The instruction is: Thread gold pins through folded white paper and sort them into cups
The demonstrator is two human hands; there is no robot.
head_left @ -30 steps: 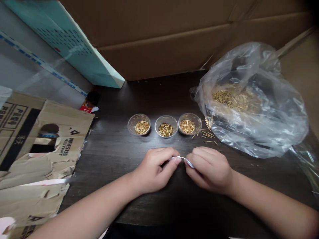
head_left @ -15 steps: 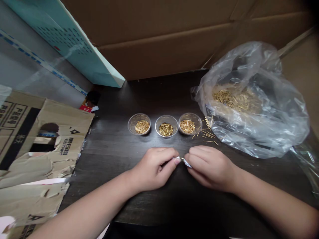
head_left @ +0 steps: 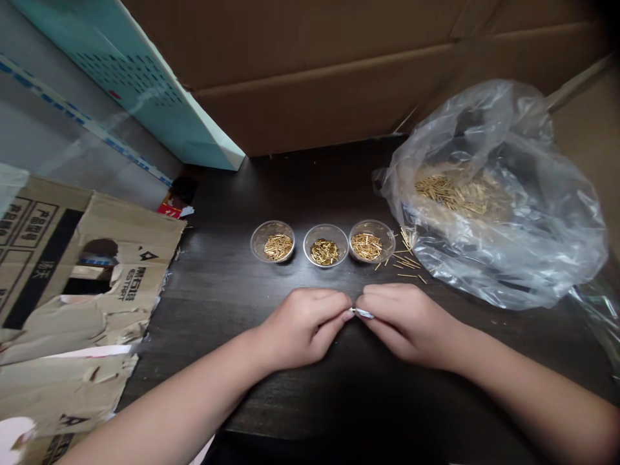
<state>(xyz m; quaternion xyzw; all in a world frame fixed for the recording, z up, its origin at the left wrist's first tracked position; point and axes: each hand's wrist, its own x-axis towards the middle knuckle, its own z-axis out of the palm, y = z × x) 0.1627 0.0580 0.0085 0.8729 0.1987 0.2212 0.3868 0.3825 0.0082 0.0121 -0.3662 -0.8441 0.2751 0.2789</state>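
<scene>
My left hand [head_left: 310,324] and my right hand [head_left: 405,321] meet fingertip to fingertip over the dark table. Both are closed in a pinch. Between the tips shows a sliver of a thin brass pin [head_left: 353,310], mostly hidden by the fingers. Just beyond the hands stand three clear plastic cups in a row. The left cup [head_left: 255,241] and the right cup [head_left: 390,234] hold longer gold-coloured pins; shorter gold pieces lie in the middle cup [head_left: 308,240]. Several loose pins [head_left: 405,261] are scattered right of the cups.
A clear plastic bag [head_left: 547,239] with a heap of brass pins [head_left: 460,192] fills the right side. Torn cardboard [head_left: 121,226] lies at the left. A large cardboard box [head_left: 310,77] and a pale teal box [head_left: 145,84] stand behind.
My hands have come closer together, and the gap where the pin showed between the fingertips has narrowed. The whole view has shifted very slightly.
</scene>
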